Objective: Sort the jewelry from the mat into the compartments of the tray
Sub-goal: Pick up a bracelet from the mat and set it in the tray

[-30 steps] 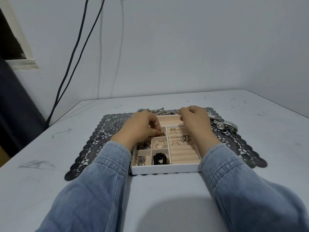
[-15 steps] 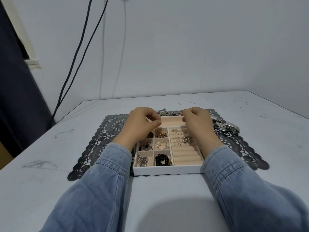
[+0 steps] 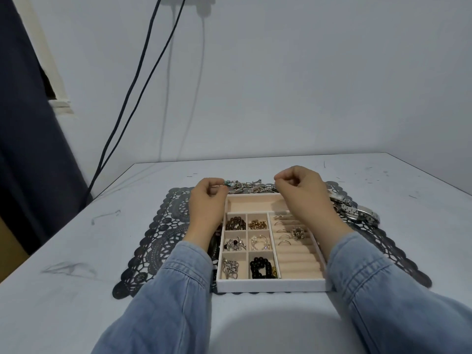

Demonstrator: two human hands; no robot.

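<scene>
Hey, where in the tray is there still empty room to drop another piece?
The long compartment across the tray's far end looks bare, between the far wall and the small squares. The near ring rolls are free too. All six small compartments hold pieces, and the mat behind the tray is piled with jewelry.

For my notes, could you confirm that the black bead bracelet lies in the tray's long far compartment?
No: the head view shows the black bead bracelet in a small compartment in the nearest row of the tray, not the long far one.
</scene>
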